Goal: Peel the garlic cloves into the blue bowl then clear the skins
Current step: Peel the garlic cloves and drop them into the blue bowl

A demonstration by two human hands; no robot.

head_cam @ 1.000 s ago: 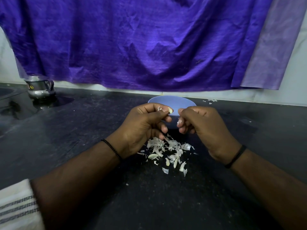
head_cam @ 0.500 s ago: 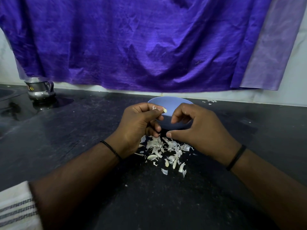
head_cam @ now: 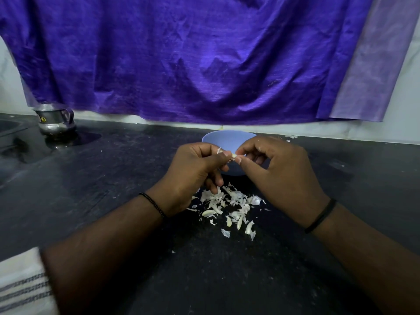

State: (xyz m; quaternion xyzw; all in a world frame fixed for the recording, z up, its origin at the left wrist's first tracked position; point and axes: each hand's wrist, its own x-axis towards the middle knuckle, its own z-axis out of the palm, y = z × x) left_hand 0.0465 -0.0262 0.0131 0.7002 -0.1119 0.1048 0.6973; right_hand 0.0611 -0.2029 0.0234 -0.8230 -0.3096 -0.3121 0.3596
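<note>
Currently both hands meet at frame centre over blue bowl [head_cam: 227,138]. Left hand [head_cam: 193,173] grip pinches garlic clove [head_cam: 233,156]; right hand [head_cam: 279,176] grip pinches its skin, likely so peeled clove drops in. Skin pile [head_cam: 229,208] on dark surface [head_cam: 113,178] just below bowl, uncleared. Steel jug [head_cam: 54,120] upper left.
</note>
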